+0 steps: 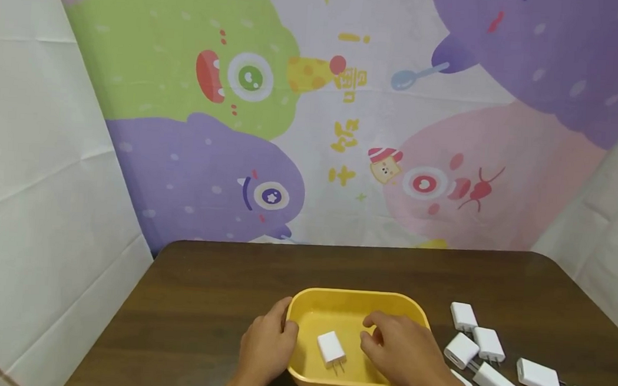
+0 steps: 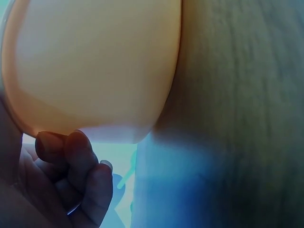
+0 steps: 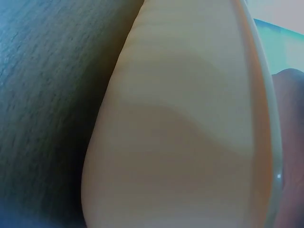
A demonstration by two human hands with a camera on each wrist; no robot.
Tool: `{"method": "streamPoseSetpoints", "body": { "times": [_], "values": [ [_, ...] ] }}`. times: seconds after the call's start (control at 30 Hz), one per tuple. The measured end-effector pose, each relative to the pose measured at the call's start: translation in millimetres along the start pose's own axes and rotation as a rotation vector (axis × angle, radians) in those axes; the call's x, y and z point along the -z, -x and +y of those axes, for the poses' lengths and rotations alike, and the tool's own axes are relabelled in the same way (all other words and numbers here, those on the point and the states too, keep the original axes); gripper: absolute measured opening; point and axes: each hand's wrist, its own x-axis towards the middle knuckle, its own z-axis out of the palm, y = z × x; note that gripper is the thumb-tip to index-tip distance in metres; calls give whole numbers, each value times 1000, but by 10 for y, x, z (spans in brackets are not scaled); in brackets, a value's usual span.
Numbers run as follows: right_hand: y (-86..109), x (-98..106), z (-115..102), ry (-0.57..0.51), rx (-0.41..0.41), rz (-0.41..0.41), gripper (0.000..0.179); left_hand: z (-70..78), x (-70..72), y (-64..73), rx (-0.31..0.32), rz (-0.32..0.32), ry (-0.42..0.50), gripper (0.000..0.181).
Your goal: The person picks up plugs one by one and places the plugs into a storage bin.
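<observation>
Cartoon-printed cloth (image 1: 339,218) behind a brown table (image 1: 217,305). The left hand (image 1: 266,347) grips the yellow tray (image 1: 334,302) by its left rim; the right hand (image 1: 404,347), fingers loosely bent, thumb and forefinger parted, is over its right side. One charger (image 1: 331,347) (prongs toward the viewer) lies inside; more chargers (image 1: 538,377) lie right of it.

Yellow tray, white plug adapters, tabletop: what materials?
Yellow tray: likely molded plastic, satin; even color, rounded corners, soft sheen.
White plug adapters: probably hard plastic, smooth, plain white shells; thin prongs likely metal.
Tabletop: wood or wood-look laminate, dark brown with streaky grain; can't tell which.
</observation>
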Motion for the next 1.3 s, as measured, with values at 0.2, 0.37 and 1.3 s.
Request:
{"method": "streamPoseSetpoints", "body": {
  "times": [0.2,0.37,1.3],
  "values": [
    [52,15,23,7,-29,12,12,-27,-1,2,-8,-3,12,45],
    [78,40,49,-13,-49,57,11,-30,2,-12,-8,11,12,46],
    [286,204,319,-48,-26,237,8,-27,2,0,1,1,31,48]
  ]
}}
